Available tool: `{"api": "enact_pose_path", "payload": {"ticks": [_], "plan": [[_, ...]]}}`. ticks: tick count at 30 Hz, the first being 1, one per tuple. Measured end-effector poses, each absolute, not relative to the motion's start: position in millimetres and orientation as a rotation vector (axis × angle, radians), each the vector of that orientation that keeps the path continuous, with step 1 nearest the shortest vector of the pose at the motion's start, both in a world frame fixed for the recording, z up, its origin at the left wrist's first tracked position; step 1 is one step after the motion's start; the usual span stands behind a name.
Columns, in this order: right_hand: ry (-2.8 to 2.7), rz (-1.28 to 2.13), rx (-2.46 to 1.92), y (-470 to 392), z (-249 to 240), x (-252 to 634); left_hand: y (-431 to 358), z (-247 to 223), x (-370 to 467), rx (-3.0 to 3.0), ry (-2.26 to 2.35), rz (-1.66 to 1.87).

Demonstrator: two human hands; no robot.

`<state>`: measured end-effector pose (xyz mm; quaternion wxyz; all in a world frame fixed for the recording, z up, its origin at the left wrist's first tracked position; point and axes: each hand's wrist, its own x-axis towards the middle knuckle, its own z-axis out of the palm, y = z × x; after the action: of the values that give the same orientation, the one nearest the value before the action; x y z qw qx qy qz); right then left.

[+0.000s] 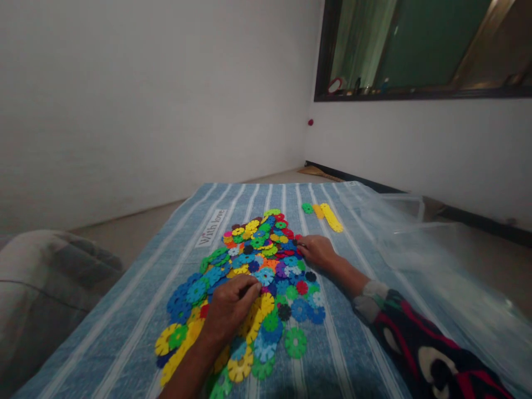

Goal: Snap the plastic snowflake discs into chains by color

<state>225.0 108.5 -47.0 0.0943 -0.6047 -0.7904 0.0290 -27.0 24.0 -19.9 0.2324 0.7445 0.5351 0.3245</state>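
A heap of colourful plastic snowflake discs with notched rims is spread over the striped cloth. My left hand rests low over the near part of the heap, thumb and fingertips pinched together. Whatever lies between those fingertips is hidden or too small to name. At the right edge of the heap, my right hand has its fingers closed by red and dark blue discs; what it grips cannot be made out. A single green disc lies apart at the near right of the heap.
Yellow joined discs and a green disc lie farther back on the blue striped cloth. Clear plastic containers stand along the right side. A "With love" label is on the cloth, and a person's knee shows at left.
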Motion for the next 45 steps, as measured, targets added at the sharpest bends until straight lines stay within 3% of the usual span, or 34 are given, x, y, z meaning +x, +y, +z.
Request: {"api": "enact_pose_path", "payload": {"ticks": [16, 45], "plan": [[-1.843, 0.332, -1.733, 65, -75, 207, 28, -28, -23, 2.328, 1.414, 0.787], [-1.857, 0.327, -1.475, 67, -90, 221, 29, -44, -25, 2.444, 1.429, 0.604]]}}
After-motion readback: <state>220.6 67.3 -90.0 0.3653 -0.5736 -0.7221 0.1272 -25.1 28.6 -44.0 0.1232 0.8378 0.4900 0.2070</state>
